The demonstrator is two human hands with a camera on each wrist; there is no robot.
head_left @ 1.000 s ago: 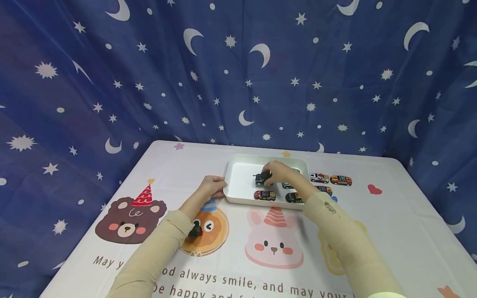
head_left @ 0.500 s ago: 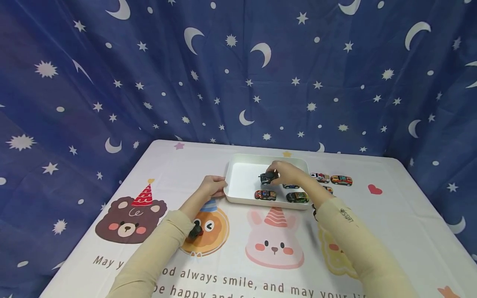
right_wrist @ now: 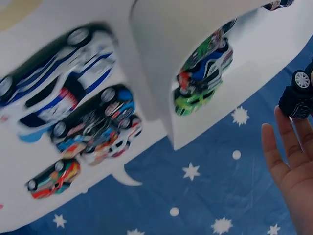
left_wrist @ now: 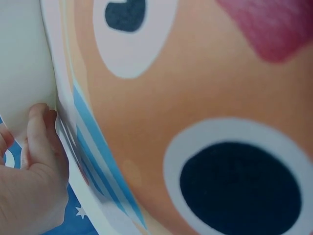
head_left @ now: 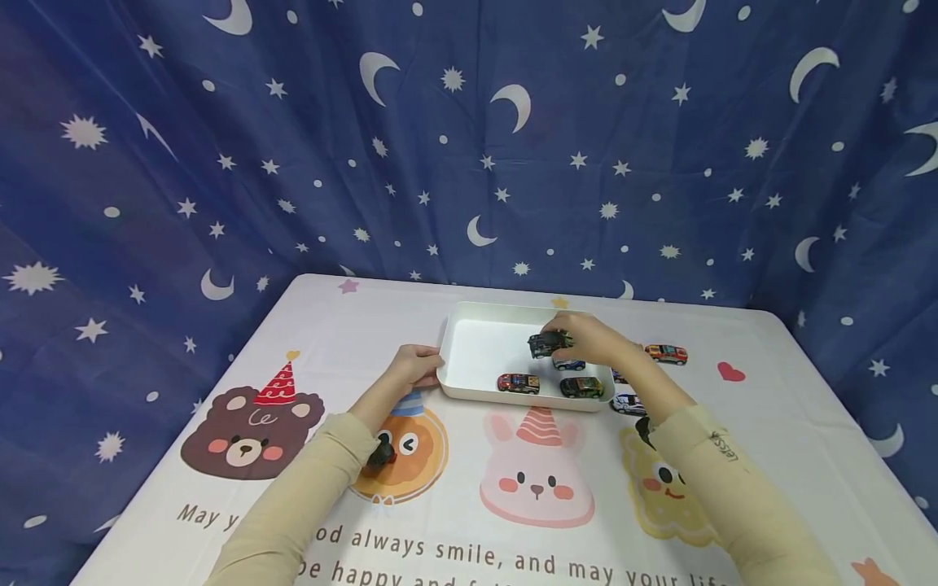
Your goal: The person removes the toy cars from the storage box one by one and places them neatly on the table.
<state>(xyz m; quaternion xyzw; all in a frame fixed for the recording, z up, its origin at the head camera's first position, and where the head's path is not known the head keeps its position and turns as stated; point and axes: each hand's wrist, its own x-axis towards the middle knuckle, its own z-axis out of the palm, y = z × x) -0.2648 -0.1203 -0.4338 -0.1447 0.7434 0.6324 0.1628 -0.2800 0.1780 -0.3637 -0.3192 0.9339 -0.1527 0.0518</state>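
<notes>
My left hand (head_left: 414,368) grips the left end of the white tray (head_left: 472,346), fingertips against its wall (left_wrist: 24,73) in the left wrist view. Above the tray's right half, my right hand (head_left: 592,339) pinches a black toy car (head_left: 545,344). That car's grey-rimmed wheel (right_wrist: 301,79) shows at the edge of the right wrist view. A red toy car (head_left: 518,383) and a dark green one (head_left: 582,387) stand along the tray's near side. Partly under the right hand sits a blue-and-white toy car (head_left: 570,365). A green toy car (right_wrist: 195,100) shows inside the tray too.
Right of the tray stand several toy cars, among them a white-and-blue one (head_left: 628,404) and an orange-red one (head_left: 666,353). A small black object (head_left: 381,452) lies beside the left sleeve, another (head_left: 644,430) beside the right. A starry blue curtain (head_left: 469,146) hangs behind the table.
My right hand has carried the black toy car rightward across the tray, close over the blue-and-white car. The left hand keeps its hold on the tray's left end.
</notes>
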